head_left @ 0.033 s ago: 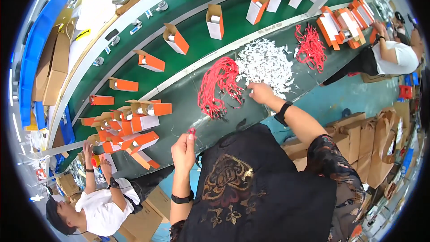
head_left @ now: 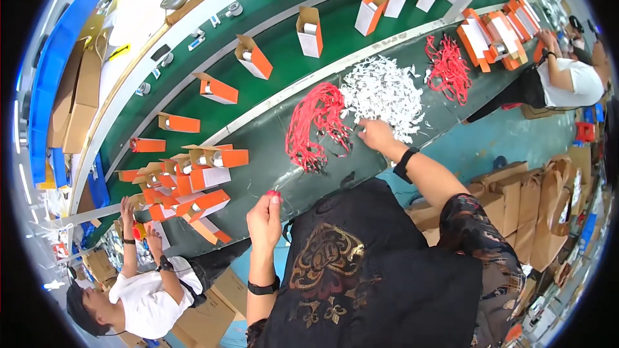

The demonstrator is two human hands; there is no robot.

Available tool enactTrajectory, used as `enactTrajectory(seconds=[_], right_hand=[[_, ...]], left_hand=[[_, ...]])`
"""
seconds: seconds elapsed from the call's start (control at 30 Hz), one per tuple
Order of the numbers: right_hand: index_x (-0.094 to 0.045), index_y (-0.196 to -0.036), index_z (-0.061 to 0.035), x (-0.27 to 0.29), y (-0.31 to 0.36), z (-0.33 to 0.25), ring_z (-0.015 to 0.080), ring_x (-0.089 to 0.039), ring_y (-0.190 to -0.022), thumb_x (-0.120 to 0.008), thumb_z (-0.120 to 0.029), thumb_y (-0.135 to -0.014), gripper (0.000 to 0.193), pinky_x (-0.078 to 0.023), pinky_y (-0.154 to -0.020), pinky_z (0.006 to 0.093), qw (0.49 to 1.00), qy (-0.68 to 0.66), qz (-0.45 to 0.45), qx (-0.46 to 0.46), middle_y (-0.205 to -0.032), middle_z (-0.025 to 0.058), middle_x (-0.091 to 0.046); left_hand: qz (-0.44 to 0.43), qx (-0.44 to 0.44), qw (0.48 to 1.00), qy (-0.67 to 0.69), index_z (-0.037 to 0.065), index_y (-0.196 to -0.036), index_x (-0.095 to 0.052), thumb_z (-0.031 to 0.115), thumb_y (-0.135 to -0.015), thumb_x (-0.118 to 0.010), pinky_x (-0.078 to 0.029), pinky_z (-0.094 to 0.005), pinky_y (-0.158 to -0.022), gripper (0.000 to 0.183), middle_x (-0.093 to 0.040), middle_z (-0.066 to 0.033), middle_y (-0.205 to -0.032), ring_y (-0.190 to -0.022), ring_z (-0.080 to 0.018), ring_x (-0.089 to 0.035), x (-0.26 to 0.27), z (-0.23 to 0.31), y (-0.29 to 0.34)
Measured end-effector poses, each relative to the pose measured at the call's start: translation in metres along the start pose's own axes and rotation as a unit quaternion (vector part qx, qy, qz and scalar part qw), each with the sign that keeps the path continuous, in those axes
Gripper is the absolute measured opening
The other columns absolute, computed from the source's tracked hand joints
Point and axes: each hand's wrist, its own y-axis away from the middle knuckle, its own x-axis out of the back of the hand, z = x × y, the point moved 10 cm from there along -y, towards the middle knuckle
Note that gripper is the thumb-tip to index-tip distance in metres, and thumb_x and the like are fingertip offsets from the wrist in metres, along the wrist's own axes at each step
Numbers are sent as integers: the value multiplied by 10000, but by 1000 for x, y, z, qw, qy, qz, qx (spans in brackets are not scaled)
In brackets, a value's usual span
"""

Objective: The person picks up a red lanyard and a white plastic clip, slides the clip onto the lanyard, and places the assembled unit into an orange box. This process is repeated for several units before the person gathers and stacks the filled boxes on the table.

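Observation:
My left hand (head_left: 263, 220) is closed, with a small bit of red cord (head_left: 274, 194) showing at its thumb and fingertips. It is over the near edge of the dark work table (head_left: 255, 177). My right hand (head_left: 379, 135) is at the near side of a heap of small white pieces (head_left: 380, 90), its fingers bent together; what they pinch, if anything, is too small to make out. Just left of those fingers lies a bundle of red cords (head_left: 316, 125) with black ends. Another pile of red cords (head_left: 446, 67) is farther right.
Open orange-and-white boxes (head_left: 187, 183) crowd the table's left end; more orange boxes (head_left: 500, 35) stand at its right. A green conveyor (head_left: 274, 32) carries spaced boxes behind. Co-workers (head_left: 151, 296) are at both ends. Brown cartons (head_left: 509, 203) stand at the right.

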Motion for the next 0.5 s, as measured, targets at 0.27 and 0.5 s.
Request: enactTrajectory(seconds=[0.27,0.5], right_hand=[[-695,-953,-70,-30,-22,4,294,-700,-903,-592,-160,-867,161,-566,-731,413,977,211,-10,-20,-954,138,-707],[-674,-915,-47,-26,4,-6,285,-669,-918,-574,-101,-824,146,-552,-738,457,967,223,94,75,-958,107,-680]], left_hand=[[-16,63,997,-43,5,-930,-679,220,-981,-553,-431,-289,-601,254,-536,-54,-642,-614,-117,-490,-3,1,12],[25,28,996,83,1,-927,-676,198,-996,-535,-405,-250,-590,252,-524,4,-686,-646,-75,-467,3,14,-3]])
